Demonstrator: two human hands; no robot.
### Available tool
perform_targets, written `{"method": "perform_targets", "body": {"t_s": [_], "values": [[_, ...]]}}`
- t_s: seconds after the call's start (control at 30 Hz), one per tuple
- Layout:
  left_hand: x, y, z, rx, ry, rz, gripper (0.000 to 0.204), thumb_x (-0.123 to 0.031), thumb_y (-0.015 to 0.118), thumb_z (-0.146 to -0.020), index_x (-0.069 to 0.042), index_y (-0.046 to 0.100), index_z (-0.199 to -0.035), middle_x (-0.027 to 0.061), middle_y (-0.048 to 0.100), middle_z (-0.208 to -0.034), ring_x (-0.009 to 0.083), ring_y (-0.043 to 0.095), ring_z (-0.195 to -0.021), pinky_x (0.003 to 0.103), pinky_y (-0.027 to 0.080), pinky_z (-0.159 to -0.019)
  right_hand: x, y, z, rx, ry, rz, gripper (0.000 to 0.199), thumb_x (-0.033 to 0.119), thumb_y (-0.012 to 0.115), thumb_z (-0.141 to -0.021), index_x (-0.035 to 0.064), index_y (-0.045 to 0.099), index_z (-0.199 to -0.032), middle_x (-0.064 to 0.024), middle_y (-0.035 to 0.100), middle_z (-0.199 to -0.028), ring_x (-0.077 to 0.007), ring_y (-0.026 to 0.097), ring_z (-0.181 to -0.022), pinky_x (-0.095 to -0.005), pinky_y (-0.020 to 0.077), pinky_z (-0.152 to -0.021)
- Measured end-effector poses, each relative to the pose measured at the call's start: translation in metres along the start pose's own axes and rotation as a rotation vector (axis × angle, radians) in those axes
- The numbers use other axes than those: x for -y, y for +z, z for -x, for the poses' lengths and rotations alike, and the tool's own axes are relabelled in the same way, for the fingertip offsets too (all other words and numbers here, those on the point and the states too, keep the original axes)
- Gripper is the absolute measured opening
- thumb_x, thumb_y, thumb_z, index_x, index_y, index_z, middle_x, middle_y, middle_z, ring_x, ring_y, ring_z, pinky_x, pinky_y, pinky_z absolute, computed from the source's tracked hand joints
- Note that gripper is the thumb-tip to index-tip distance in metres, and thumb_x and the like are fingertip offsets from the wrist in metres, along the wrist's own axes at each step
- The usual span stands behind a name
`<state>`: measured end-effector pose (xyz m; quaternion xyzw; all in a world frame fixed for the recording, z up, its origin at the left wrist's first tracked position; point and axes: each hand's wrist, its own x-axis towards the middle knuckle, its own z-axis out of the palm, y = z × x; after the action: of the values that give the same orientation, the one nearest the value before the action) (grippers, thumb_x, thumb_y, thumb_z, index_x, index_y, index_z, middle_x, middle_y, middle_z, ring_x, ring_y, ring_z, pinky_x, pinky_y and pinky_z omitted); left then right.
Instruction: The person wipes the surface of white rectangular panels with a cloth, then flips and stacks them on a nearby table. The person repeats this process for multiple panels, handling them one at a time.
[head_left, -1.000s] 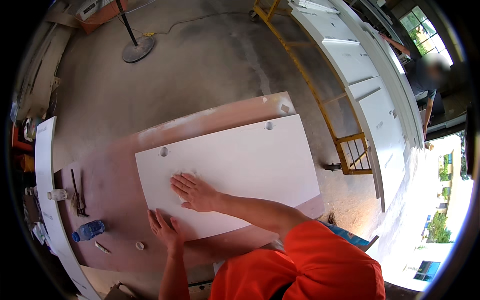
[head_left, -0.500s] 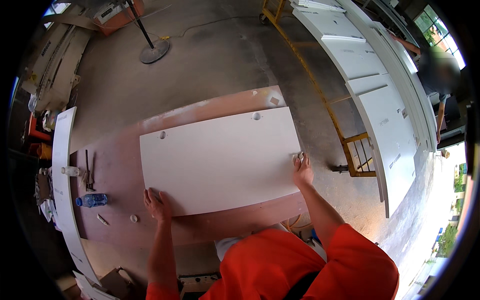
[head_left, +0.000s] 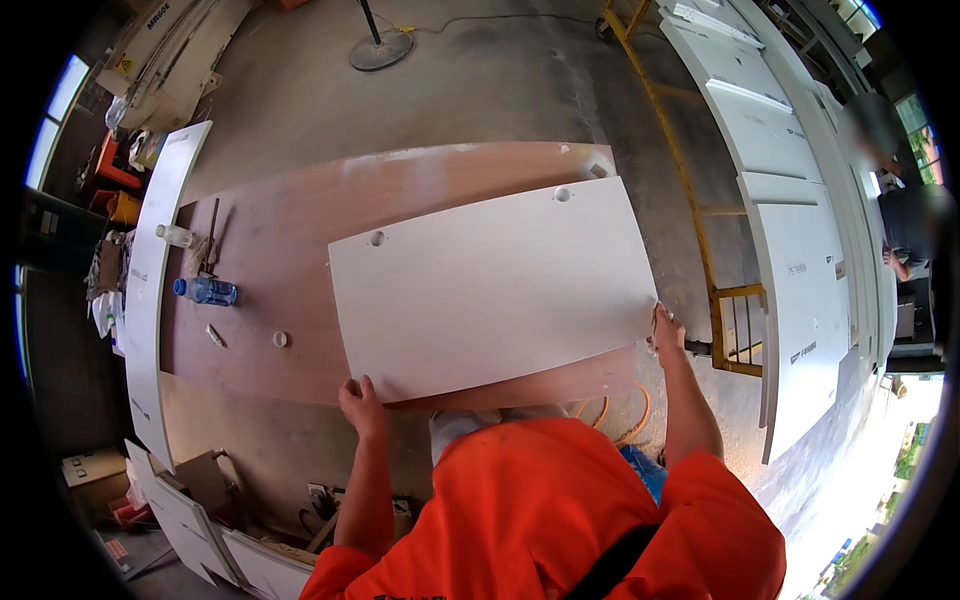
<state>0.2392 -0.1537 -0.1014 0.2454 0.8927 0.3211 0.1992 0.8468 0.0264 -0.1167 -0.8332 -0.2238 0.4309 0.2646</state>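
- Workshop setting: bare concrete floor (head_left: 480,90), with a round stand base (head_left: 378,50) at the far side and white panels stacked on a yellow rack (head_left: 722,300) to the right.
- Brown table (head_left: 290,230) carries a large white panel (head_left: 490,285), lying flat and turned slightly askew to the table edges.
- White panel shows two round holes near its far edge; its near-right corner reaches past the table's right end.
- Left hand (head_left: 360,405): grip closed on the panel's near-left corner, fingers curled over the edge.
- Right hand (head_left: 667,332): grip closed on the panel's near-right corner, thumb side against the edge.
- Person wears an orange top (head_left: 540,510); both forearms extend from the lower edge to the panel.
- Blue-capped water bottle (head_left: 206,291) lies on the table's left part, well apart from the panel; a small white cap (head_left: 280,339) rests near it.
- Long white board (head_left: 150,280) runs along the table's left side.
- Second person (head_left: 905,220) stands at the far right, beyond the rack.
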Motion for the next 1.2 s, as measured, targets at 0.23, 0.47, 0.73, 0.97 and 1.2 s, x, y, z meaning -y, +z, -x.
{"method": "perform_targets", "body": {"t_s": [0.23,0.47,0.73,0.97,1.2], "values": [[-0.021,-0.080,-0.035,0.310,-0.212,0.132,0.039,-0.034,0.058,-0.105,0.004,0.066,-0.101,0.0059,0.058,-0.068,0.0143,0.054,-0.054,0.033,0.041,-0.046,-0.035,-0.037,0.064,-0.060,-0.108,-0.124,0.042,0.045,0.070,-0.096,0.0040,0.071,-0.107,-0.0062,0.068,-0.083,-0.0164,0.064,-0.064,-0.0343,0.0477,-0.049],[-0.129,-0.211,-0.015,0.181,0.126,0.492,0.045,-0.036,0.053,-0.107,0.002,0.067,-0.126,0.0006,0.056,-0.067,0.0067,0.046,-0.051,0.025,0.036,-0.045,0.138,-0.127,0.216,-0.246,-0.465,0.071,0.036,0.034,0.066,-0.101,0.0019,0.068,-0.083,0.0023,0.054,-0.060,-0.0063,0.050,-0.055,-0.0282,0.0367,-0.047],[-0.203,-0.098,-0.179,-0.075,0.284,0.488,0.081,-0.070,0.043,-0.101,0.005,0.069,-0.120,0.0083,0.068,-0.096,0.0181,0.060,-0.085,0.033,0.049,-0.079,0.259,-0.064,0.109,-0.185,-0.958,-0.202,0.051,0.047,0.050,-0.108,0.0103,0.056,-0.073,0.0031,0.048,-0.062,-0.0070,0.046,-0.056,-0.0280,0.0350,-0.051],[-0.255,-0.027,-0.230,-0.018,0.172,0.632,0.088,-0.071,0.046,-0.100,0.008,0.060,-0.136,0.0153,0.065,-0.134,0.0225,0.060,-0.120,0.033,0.046,-0.103,0.306,0.004,0.034,-0.190,-0.804,-0.403,0.058,0.056,0.051,-0.105,0.0067,0.060,-0.076,0.0006,0.051,-0.066,-0.0114,0.047,-0.062,-0.0290,0.0374,-0.058],[-0.214,0.003,-0.232,0.187,0.056,0.585,0.077,-0.066,0.050,-0.100,0.005,0.067,-0.123,0.0140,0.069,-0.119,0.0228,0.063,-0.109,0.035,0.048,-0.097,0.276,0.051,-0.017,-0.336,-0.729,-0.141,0.069,0.059,0.054,-0.102,-0.0084,0.070,-0.099,-0.0128,0.067,-0.084,-0.0245,0.059,-0.081,-0.0379,0.0472,-0.076]]}}
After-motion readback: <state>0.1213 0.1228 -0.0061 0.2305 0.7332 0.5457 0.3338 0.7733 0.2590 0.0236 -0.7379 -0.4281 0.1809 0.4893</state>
